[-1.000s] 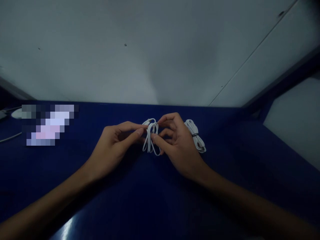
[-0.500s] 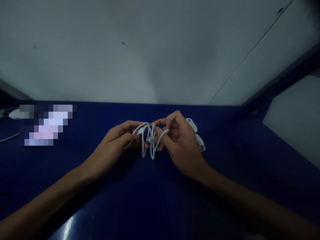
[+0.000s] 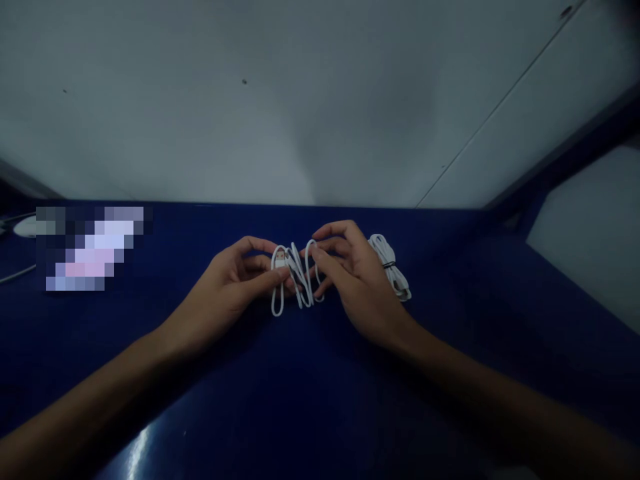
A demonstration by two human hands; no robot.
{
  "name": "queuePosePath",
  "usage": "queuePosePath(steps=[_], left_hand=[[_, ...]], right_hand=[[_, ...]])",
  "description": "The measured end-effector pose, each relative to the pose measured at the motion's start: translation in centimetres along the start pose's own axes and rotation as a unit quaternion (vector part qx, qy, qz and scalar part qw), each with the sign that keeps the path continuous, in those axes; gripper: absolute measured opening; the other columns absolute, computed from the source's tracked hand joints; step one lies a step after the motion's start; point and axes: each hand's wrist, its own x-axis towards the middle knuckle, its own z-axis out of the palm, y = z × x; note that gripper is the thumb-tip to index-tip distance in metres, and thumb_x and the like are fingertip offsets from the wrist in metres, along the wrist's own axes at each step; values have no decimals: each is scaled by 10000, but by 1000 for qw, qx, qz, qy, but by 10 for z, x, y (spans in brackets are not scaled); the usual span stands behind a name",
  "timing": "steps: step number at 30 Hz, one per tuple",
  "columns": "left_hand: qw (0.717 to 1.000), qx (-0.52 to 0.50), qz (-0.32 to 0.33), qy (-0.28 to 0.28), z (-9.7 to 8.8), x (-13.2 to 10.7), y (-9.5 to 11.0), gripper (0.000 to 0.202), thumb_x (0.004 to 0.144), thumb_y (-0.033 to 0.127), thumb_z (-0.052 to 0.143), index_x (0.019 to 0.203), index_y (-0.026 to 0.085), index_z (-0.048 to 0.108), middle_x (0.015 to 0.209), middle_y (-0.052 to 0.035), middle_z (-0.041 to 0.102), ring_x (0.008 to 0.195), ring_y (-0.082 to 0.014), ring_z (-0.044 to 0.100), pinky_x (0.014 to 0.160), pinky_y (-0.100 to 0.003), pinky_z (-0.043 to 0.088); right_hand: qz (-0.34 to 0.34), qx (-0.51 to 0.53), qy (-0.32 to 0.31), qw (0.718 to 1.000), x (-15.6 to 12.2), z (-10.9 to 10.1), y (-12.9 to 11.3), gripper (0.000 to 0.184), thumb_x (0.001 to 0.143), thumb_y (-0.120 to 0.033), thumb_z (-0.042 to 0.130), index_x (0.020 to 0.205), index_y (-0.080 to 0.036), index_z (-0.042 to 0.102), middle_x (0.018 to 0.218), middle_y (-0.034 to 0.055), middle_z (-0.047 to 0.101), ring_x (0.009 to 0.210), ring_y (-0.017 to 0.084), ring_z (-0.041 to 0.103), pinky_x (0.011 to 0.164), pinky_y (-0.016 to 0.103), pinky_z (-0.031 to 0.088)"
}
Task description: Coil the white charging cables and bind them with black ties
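A thin white cable (image 3: 298, 280) hangs in several loose loops between my two hands, just above the dark blue table (image 3: 310, 400). My left hand (image 3: 231, 287) pinches the cable's left end, where a plug shows between thumb and forefinger. My right hand (image 3: 353, 280) is closed on the loops' right side, fingers curled round them. A second white cable (image 3: 393, 270), coiled and bound with a dark tie, lies on the table just behind my right hand.
A grey wall rises right behind the table's far edge. A blurred-out patch (image 3: 90, 248) sits at the left, with a white object (image 3: 25, 227) and a thin cord beside it. The table's right edge slopes off toward a pale floor (image 3: 595, 240).
The tight bundle of cable has come apart into wider loops, and my left hand has drawn its end out to the left. Both hands stay at the same spot.
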Motion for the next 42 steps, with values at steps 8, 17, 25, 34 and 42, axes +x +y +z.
queuePosePath(steps=[8, 17, 25, 34, 42], left_hand=[[1000, 9, 4, -4, -3, 2, 2, 298, 877, 290, 955, 1023, 188, 717, 929, -52, 862, 866, -217, 845, 816, -300, 658], [1000, 23, 3, -16, -4, 0, 2, 163, 950, 335, 891, 979, 191, 820, 969, -63, 857, 900, -194, 812, 877, -301, 646], [998, 29, 46, -20, -4, 1, 0, 151, 993, 347, 855, 1044, 207, 836, 1049, -73, 877, 990, -210, 829, 987, -326, 624], [994, 54, 94, -8, 1, -3, 4, 106, 1025, 321, 818, 1040, 216, 827, 1003, -68, 872, 982, -213, 814, 960, -323, 604], [992, 60, 110, -30, -2, -2, 0, 84, 1034, 290, 807, 1042, 208, 820, 999, -57, 863, 973, -183, 809, 937, -274, 602]], right_hand=[[-92, -170, -41, 980, -14, 7, -14, 170, 1089, -345, 673, 1242, -295, 620, 1296, 77, 661, 985, 231, 714, 729, 374, 620], [-137, -309, -10, 941, -11, 5, -2, 212, 1122, -360, 648, 1296, -239, 653, 1323, 99, 660, 1016, 245, 722, 745, 404, 596], [-156, -310, 26, 938, -13, 6, -5, 154, 1116, -251, 611, 1244, -236, 696, 1286, 99, 709, 1108, 266, 718, 885, 442, 594], [-180, -415, 68, 889, -13, 6, -4, 101, 1026, -123, 720, 1088, -178, 779, 1443, 185, 616, 1210, 314, 675, 860, 446, 631], [-201, -523, 20, 828, -16, 7, -1, 94, 996, -151, 793, 1082, -158, 755, 1192, 157, 642, 1040, 296, 612, 635, 341, 525]])
